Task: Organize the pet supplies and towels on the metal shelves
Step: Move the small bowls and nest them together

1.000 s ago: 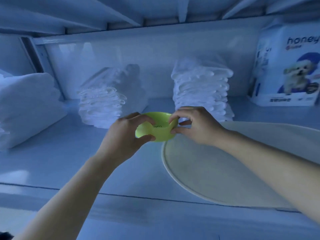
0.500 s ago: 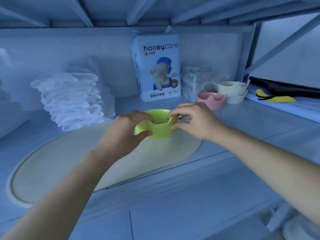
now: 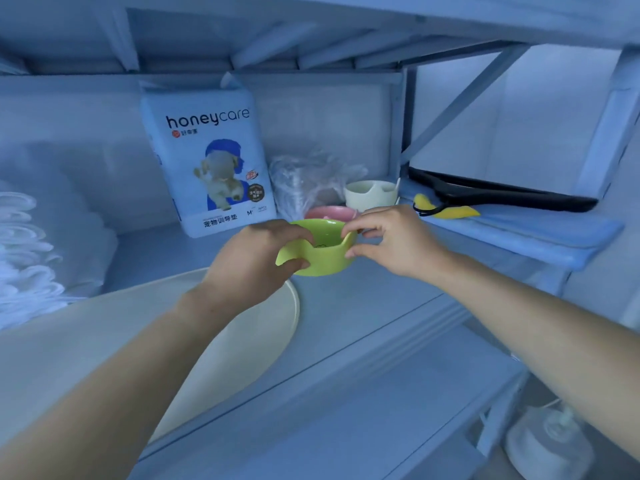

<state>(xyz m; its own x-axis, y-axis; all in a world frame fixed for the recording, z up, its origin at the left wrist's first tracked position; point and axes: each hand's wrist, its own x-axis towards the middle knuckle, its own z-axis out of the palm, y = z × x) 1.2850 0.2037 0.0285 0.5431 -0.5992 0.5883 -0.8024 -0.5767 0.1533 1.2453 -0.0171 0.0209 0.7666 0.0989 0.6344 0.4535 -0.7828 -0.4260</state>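
A lime-green pet bowl (image 3: 323,252) is held between both hands just above the metal shelf (image 3: 363,306). My left hand (image 3: 252,265) grips its left rim with thumb and fingers curled. My right hand (image 3: 391,240) pinches its right rim. A pink bowl (image 3: 330,213) sits just behind the green one, and a cream bowl (image 3: 370,194) stands behind that. A honeycare pet pad pack (image 3: 211,161) stands upright at the back. White folded towels (image 3: 31,244) are stacked at the left.
A large cream oval tray (image 3: 242,341) lies on the shelf under my left forearm. Crumpled clear plastic (image 3: 304,178) sits beside the pad pack. To the right, a blue mat (image 3: 540,233) carries a black object (image 3: 502,194) and a yellow item (image 3: 446,209).
The view swung right along the shelf. Both hands carried the green bowl to the right, off the tray and close to the pink and cream bowls.
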